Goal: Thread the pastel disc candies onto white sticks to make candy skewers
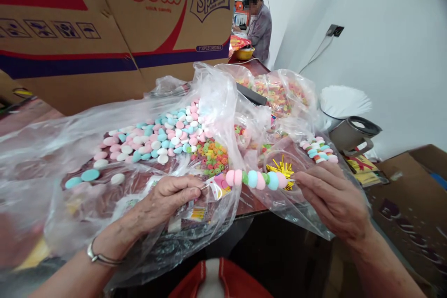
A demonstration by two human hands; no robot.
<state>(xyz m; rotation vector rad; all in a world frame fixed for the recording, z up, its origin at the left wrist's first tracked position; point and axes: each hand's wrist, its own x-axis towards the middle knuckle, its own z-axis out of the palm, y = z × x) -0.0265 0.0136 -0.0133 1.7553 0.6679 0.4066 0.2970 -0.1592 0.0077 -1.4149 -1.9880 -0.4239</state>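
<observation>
A candy skewer [260,180] strung with pink and blue marshmallow-like candies and green pieces lies level between my hands. My left hand [178,193] pinches its left end, beside a small colourful printed tag [220,185]. At the other end, the fingertips of my right hand [337,200] are closed on the tip. Behind the skewer is a bunch of gold twist ties [281,167]. Loose pink, white and blue candies [164,132] spread over clear plastic at the left, with small coloured gummy rings [211,157] beside them. Several filled skewers [318,150] lie near my right hand.
A large printed carton [157,23] stands at the back left. Clear bags of gummies [279,91] lie at the back, near a grey mug [354,135] and a container of white sticks [344,102]. Another carton [412,209] is at the right. A person [260,30] works farther back.
</observation>
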